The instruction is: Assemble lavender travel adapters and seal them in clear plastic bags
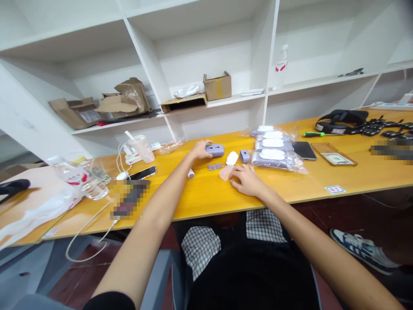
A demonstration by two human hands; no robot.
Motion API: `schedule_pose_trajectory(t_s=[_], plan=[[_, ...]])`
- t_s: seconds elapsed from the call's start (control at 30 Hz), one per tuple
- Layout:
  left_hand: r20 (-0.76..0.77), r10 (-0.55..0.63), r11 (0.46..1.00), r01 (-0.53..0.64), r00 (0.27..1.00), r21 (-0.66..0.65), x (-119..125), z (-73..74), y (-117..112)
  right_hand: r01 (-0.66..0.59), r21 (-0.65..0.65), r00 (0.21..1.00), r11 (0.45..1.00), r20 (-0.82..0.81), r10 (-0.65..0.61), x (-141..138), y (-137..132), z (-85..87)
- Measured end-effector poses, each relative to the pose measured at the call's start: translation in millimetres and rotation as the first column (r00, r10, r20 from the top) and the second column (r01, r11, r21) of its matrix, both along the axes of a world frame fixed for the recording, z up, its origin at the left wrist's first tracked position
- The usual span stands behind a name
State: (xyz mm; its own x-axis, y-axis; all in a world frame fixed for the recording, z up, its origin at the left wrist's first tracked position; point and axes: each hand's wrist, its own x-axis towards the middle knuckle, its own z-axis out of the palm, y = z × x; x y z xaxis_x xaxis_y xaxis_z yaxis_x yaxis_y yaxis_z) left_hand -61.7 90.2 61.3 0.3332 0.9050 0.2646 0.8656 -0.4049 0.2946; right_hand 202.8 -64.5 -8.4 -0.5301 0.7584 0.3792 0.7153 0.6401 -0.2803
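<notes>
My left hand (201,149) holds the left end of a lavender plastic case (215,150) that has two dark keyhole-shaped slots. My right hand (247,178) rests low over the table with fingers apart. Its fingertips touch the right edge of a pale pink rounded sheet (226,172). Between the hands lie a small bag of tiny metallic parts (215,166) and a white oval piece (232,158). A smaller lavender block (245,156) stands just beyond my right hand. Beside my left forearm, a small white cylinder (191,173) with a lavender end is partly hidden.
Several bagged lavender units with white ovals (272,154) lie to the right, near a dark tablet (304,150), a green-handled screwdriver (313,134) and a brown tray (335,155). At left are a phone (143,173), cables and water bottles (75,176). White shelves (213,34) back the table.
</notes>
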Motion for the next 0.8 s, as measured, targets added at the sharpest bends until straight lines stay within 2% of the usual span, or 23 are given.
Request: schedule_pose_trajectory(t_s=[0.07,0.13,0.23,0.33,0.43,0.5,0.53,0.57,0.63,0.7,0.8], plan=[[0.080,0.002,0.994,-0.010,0.997,0.107,-7,10.3,-15,0.020,0.008,1.000,1.000,0.004,-0.020,-1,0,-1.2],[0.163,-0.044,0.984,0.014,0.986,0.179,-15,19.4,-42,0.038,0.019,0.999,0.999,0.015,-0.039,-3,0,-2.6],[0.266,-0.131,0.986,0.098,0.955,0.134,-24,23.0,-102,0.057,0.028,0.998,0.998,0.030,-0.058,-6,0,-4.2],[0.255,-0.172,0.984,0.178,0.951,-0.001,-24,10.3,-164,0.084,0.031,0.995,0.996,-0.061,-0.082,-6,0,-3.6],[0.246,-0.199,0.969,0.229,0.948,-0.097,-9,-10.8,-202,0.235,0.028,0.912,0.972,-0.352,-0.210,-1,1,3.2],[0.231,-0.227,0.959,0.258,0.946,-0.114,4,-23.1,-209,0.312,0.018,0.840,0.950,-0.472,-0.267,2,-2,11.7],[0.223,-0.235,0.959,0.264,0.946,-0.108,11,-27.7,-209,0.286,0.012,0.847,0.958,-0.471,-0.247,4,-5,16.4],[0.212,-0.242,0.959,0.267,0.947,-0.097,16,-30.9,-207,0.204,-0.002,0.880,0.979,-0.438,-0.185,5,-8,20.8],[0.187,-0.246,0.962,0.263,0.951,-0.069,20,-32.8,-201,-0.060,-0.055,0.946,0.997,-0.323,0.039,6,-16,27.3],[0.172,-0.230,0.971,0.237,0.958,-0.023,11,-29.2,-193,-0.221,-0.118,0.959,0.968,-0.209,0.193,6,-21,28.9],[0.191,-0.109,0.989,0.088,0.976,0.116,-27,-20.2,-183,-0.220,-0.166,0.972,0.961,-0.115,0.203,5,-23,23.0]])
